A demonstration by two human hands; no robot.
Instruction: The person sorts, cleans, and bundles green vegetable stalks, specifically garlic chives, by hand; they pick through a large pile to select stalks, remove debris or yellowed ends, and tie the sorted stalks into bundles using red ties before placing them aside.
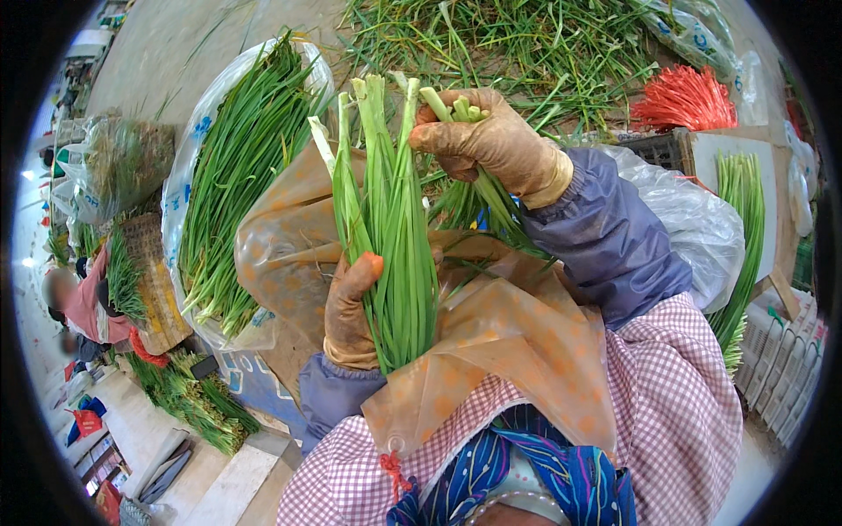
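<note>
My left hand, in a stained brown glove, is closed around a bundle of garlic chives, held upright with its pale cut ends at the top. My right hand, gloved the same way, grips a smaller bunch of chives whose ends poke out above the fingers. Its thumb and fingertips are at one stalk on the bundle's right side, near the top. Below both hands, a translucent orange-spotted plastic apron covers my lap.
To the left, a plastic-lined bag holds many long chives. Loose green trimmings litter the floor ahead. Red ties lie at the far right, above a white board and more chives. Another person is at far left.
</note>
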